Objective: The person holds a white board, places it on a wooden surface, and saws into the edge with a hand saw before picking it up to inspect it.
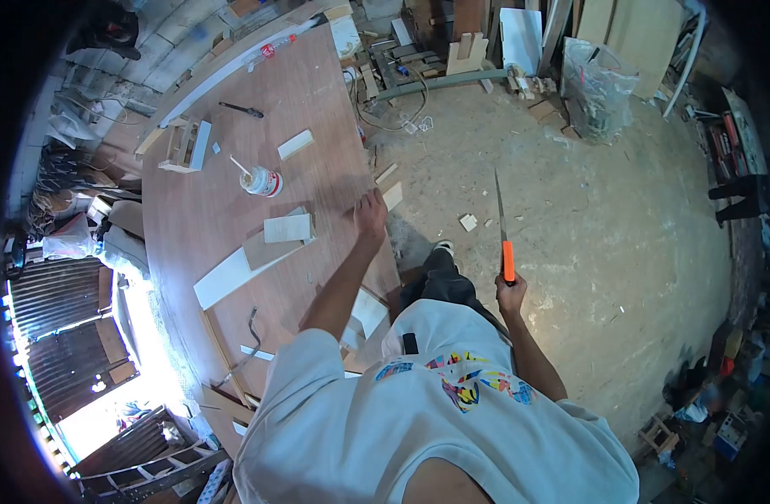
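My right hand (511,294) is closed round the orange handle of a saw (504,227), whose narrow blade points away from me over the floor. At the right edge of the wooden table (292,92), my left hand (370,214) rests with its fingers bent down beside a pale wood piece (392,196) that sticks out past the edge. Whether the fingers grip it cannot be made out. Left of that hand, a small white block (287,228) lies on longer boards (221,281). Beyond them stands an open jar (263,181) with a stick in it.
On the table are a white strip (295,144), a dark tool (241,110), a small wooden frame (186,147) and a bent metal bar (252,336). Wood scraps (468,222) lie on the floor. A plastic bag (599,88) stands by the far wall.
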The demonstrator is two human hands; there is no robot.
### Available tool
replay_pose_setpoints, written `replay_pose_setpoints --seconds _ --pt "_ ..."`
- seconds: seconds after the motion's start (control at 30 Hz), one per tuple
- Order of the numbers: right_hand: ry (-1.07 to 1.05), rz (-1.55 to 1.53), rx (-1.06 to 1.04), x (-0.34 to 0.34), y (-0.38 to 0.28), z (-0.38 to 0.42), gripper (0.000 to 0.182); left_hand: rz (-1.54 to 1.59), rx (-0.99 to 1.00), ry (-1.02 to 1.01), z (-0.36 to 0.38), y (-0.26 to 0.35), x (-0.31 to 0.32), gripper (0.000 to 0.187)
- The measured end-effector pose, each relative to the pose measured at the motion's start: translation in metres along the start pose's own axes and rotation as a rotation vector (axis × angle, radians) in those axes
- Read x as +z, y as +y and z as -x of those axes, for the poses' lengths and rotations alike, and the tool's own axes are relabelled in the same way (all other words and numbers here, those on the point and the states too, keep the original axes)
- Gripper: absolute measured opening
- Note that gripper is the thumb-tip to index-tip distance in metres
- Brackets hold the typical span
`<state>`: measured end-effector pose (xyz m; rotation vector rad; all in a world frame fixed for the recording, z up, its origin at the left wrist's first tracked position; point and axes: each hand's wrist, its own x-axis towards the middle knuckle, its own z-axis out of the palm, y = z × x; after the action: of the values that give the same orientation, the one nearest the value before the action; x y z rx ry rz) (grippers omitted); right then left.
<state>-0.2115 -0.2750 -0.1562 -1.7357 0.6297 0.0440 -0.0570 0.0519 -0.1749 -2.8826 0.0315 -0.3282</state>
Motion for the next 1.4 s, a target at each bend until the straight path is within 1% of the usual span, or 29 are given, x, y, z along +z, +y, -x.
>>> replay_pose_setpoints --seconds 0.03,0.1,0.13,0.2,0.23,0.3,0.33,0.4,0.43,0.5,0.53,0.6,0.63,0.7,0.73,0.77,0.83,0.87,0.9,0.93,1.0,1.07,1.1,1.17,1.23,1.3,1.33,1.37,1.4 --pt "0.001 0.006 -0.01 -0.001 0.004 -0.002 0.01 0.003 -0.002 0.004 -0.005 -0.002 0.004 0.025" --pt "0.009 0.019 -0.002 -0.003 0.003 0.0 0.011 0.011 0.269 0.035 -0.014 -0.007 -0.008 0.028" --pt "0.007 -0.015 0.021 -0.005 0.003 0.003 0.011 0.012 0.27 0.029 -0.014 -0.009 -0.014 0.028" --pt "0.005 -0.053 0.038 -0.007 0.005 0.003 0.011 -0.048 0.17 -0.149 -0.019 -0.014 -0.019 0.042" --pt "0.006 -0.04 0.034 -0.007 0.007 0.005 0.012 -0.049 0.171 -0.15 -0.016 -0.015 -0.019 0.042" --pt "0.009 -0.028 0.029 -0.008 0.01 0.005 0.012 -0.035 0.125 -0.318 -0.011 -0.015 -0.015 0.063" --pt "0.02 -0.029 0.043 -0.008 0.011 0.005 0.012 -0.037 0.128 -0.316 -0.008 -0.013 -0.014 0.063" --pt "0.035 -0.036 0.061 -0.007 0.016 0.005 0.011 0.251 -0.078 -0.492 0.0 -0.01 -0.029 0.085" --pt "0.041 -0.026 0.021 -0.007 0.018 0.004 0.011 0.248 -0.073 -0.492 0.007 -0.01 -0.018 0.085" --pt "0.046 -0.015 -0.017 -0.007 0.018 0.004 0.011 0.672 -0.301 -0.337 0.029 -0.007 0.031 0.096" --pt "0.039 -0.03 -0.012 -0.006 0.017 0.004 0.011 0.673 -0.3 -0.336 0.033 -0.006 0.037 0.096" --pt "0.031 -0.037 -0.003 -0.008 0.008 0.008 0.012 0.684 -0.408 -0.578 0.04 -0.004 0.031 0.1" --pt "0.02 -0.05 0.024 -0.009 0.004 0.011 0.012 0.686 -0.411 -0.583 0.046 -0.002 0.028 0.1" --pt "0.005 -0.058 0.055 -0.009 0.001 0.012 0.012 0.507 -0.428 -0.577 0.044 0.002 -0.021 0.098" --pt "-0.007 -0.045 0.029 -0.009 0.004 0.011 0.012 0.507 -0.432 -0.582 0.044 0.004 -0.027 0.098" --pt "-0.021 -0.032 0.004 -0.008 0.004 0.011 0.012 0.442 -0.426 -0.611 0.045 0.005 -0.028 0.096" --pt "-0.037 -0.041 0.025 -0.005 0.005 0.011 0.012 0.375 -0.421 -0.645 0.045 0.004 -0.031 0.095" --pt "-0.048 -0.053 0.043 -0.004 0.002 0.012 0.012 0.29 -0.324 -0.632 0.046 0.003 -0.031 0.09" --pt "-0.051 -0.05 0.047 -0.002 -0.002 0.013 0.012 0.205 -0.226 -0.617 0.046 0.002 -0.031 0.089" --pt "-0.057 -0.051 0.08 0.001 -0.005 0.014 0.012 0.204 -0.228 -0.622 0.045 0.002 -0.03 0.089" --pt "-0.065 -0.053 0.111 0.006 -0.014 0.016 0.013 0.19 -0.116 -0.754 0.041 0.0 -0.03 0.084" --pt "-0.087 -0.075 0.168 0.01 -0.019 0.017 0.012 0.216 -0.091 -0.789 0.039 -0.003 -0.03 0.084" --pt "-0.088 -0.074 0.167 0.012 -0.02 0.016 0.012 0.24 -0.062 -0.822 0.038 -0.005 -0.03 0.086" --pt "-0.148 -0.042 0.078 0.017 -0.025 0.015 0.01 0.242 -0.06 -0.856 0.038 -0.008 -0.032 0.086" --pt "-0.157 -0.027 0.067 0.022 -0.034 0.016 0.009 0.242 -0.056 -0.893 0.037 -0.012 -0.037 0.087" --pt "-0.231 -0.039 0.019 0.03 -0.051 0.017 0.008 0.27 -0.111 -0.886 0.038 -0.014 -0.039 0.087" --pt "-0.257 -0.044 0.042 0.035 -0.06 0.02 0.005 0.27 -0.11 -0.887 0.037 -0.016 -0.04 0.087" --pt "-0.255 -0.044 0.041 0.041 -0.064 0.021 0.005 0.275 -0.162 -0.916 0.035 -0.018 -0.04 0.087" --pt "-0.286 -0.039 -0.042 0.046 -0.067 0.021 0.004 0.281 -0.215 -0.946 0.033 -0.02 -0.04 0.087"
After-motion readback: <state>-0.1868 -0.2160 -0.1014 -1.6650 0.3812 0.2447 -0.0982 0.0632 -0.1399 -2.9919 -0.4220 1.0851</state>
